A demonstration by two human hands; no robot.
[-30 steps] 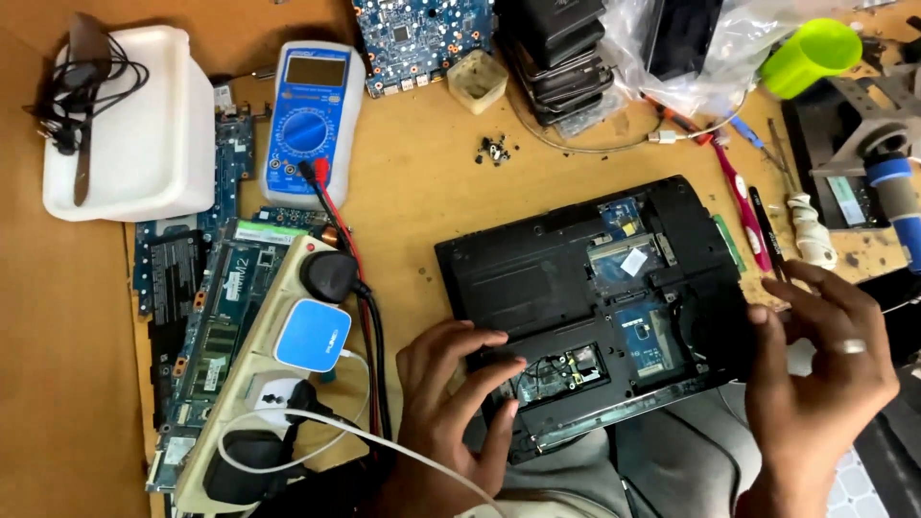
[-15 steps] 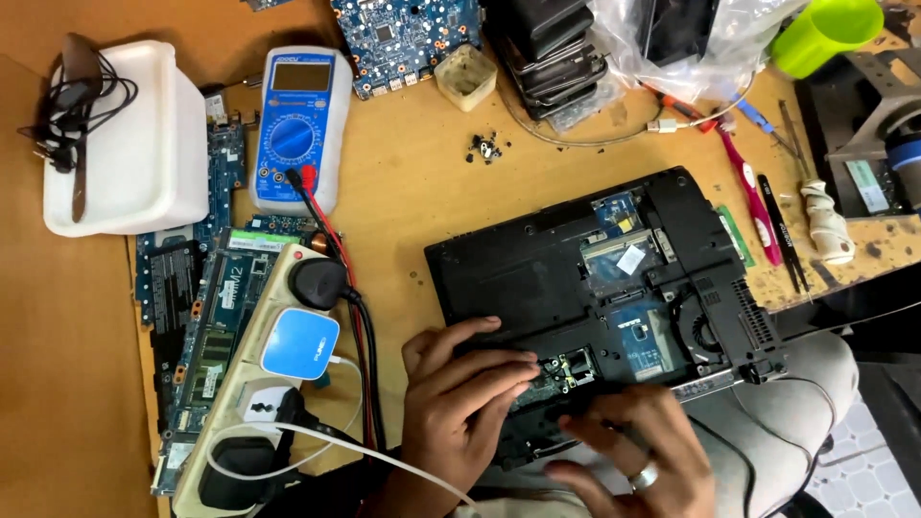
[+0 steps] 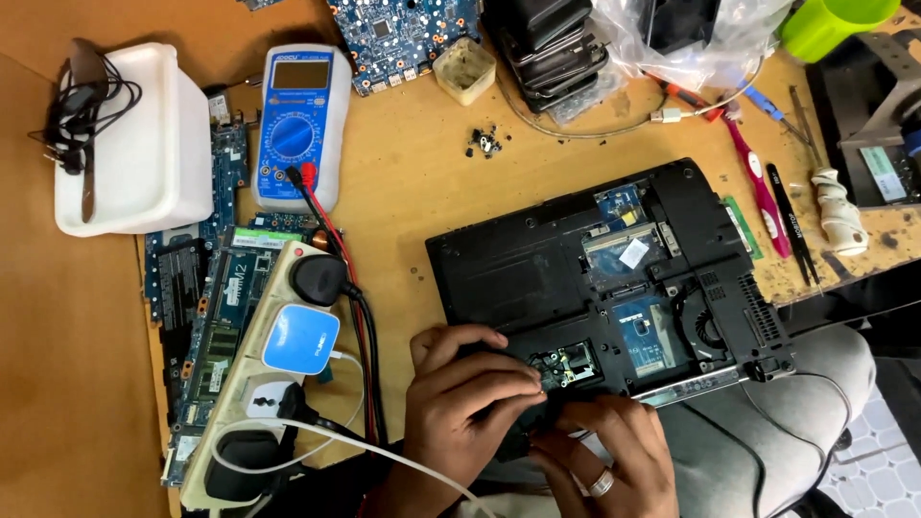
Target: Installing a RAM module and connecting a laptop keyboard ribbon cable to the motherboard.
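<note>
A black laptop (image 3: pixel 537 259) lies upside down, half on the wooden bench and half on my lap, with its bottom covers off and blue circuit boards showing. My left hand (image 3: pixel 460 393) rests on its near-left corner, fingertips pinched at a small open bay (image 3: pixel 566 363) with metal parts. My right hand (image 3: pixel 604 451), a ring on one finger, is curled under the laptop's near edge just below that bay. Its fingers close on a small dark part I cannot make out.
A power strip (image 3: pixel 269 374) with plugs and a blue-white adapter lies at left over loose circuit boards (image 3: pixel 192 307). A blue multimeter (image 3: pixel 297 125), white plastic box (image 3: pixel 134 144), stacked black parts (image 3: pixel 556 48), pink toothbrush (image 3: pixel 758 182), tweezers (image 3: pixel 791 225) and green cup (image 3: pixel 835 24) lie about.
My right hand has come from the laptop's right edge to its near edge, below the open bay and beside my left hand. The laptop has shifted slightly in view.
</note>
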